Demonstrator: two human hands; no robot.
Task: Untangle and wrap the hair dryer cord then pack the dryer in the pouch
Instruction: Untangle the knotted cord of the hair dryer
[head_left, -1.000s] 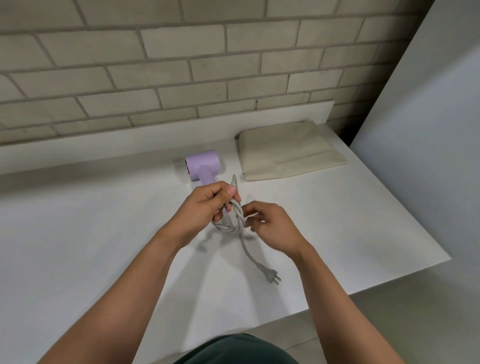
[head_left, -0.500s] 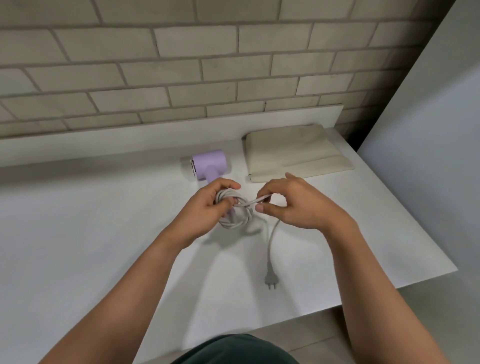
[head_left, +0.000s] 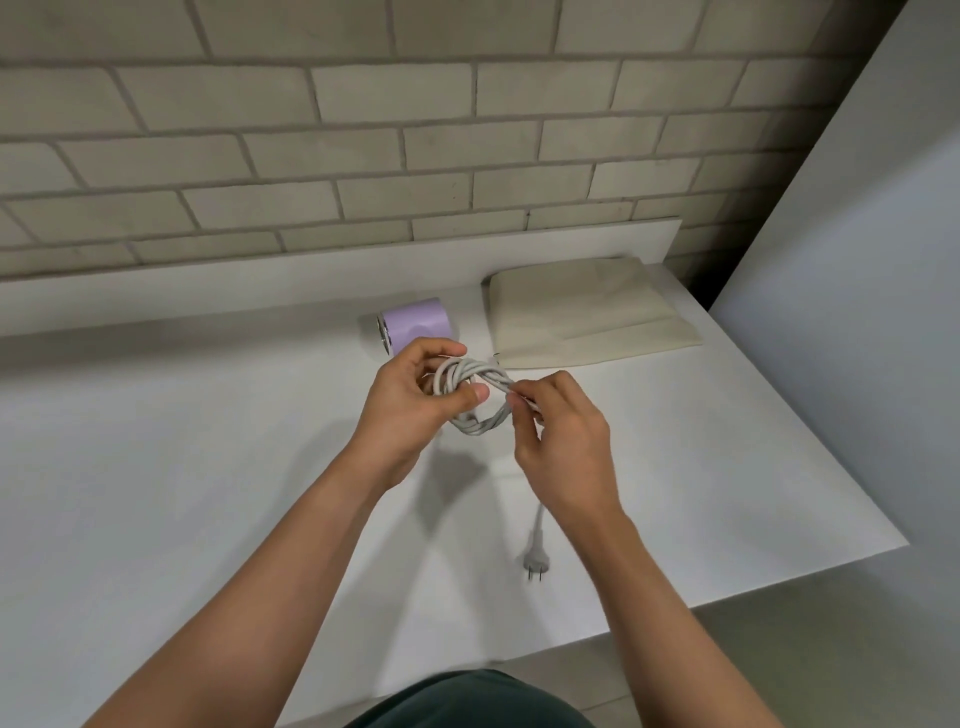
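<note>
The pale grey, rubbery hair dryer cord (head_left: 480, 371) is bunched into a small coil of several loops, held up just in front of the lilac, barrel-shaped plastic hair dryer (head_left: 418, 328). The dryer lies on its side on the white table top (head_left: 208, 493), its handle hidden behind my fingers. My left hand (head_left: 410, 400) grips the coil, fingers curled round the loops and thumb pressed across them. My right hand (head_left: 563, 441) pinches a strand at the coil's right side, fingers drawn in close. Below that hand the loose end runs toward me and ends in a white two-pin plug (head_left: 535, 561), flat on the table, far nearer to me than the dryer. Just right of the dryer lies a flat beige fabric pouch (head_left: 587, 317), beside it and not touching. Behind the dryer stands a low white ledge (head_left: 260, 280), and above that a grey brick wall (head_left: 415, 130).
</note>
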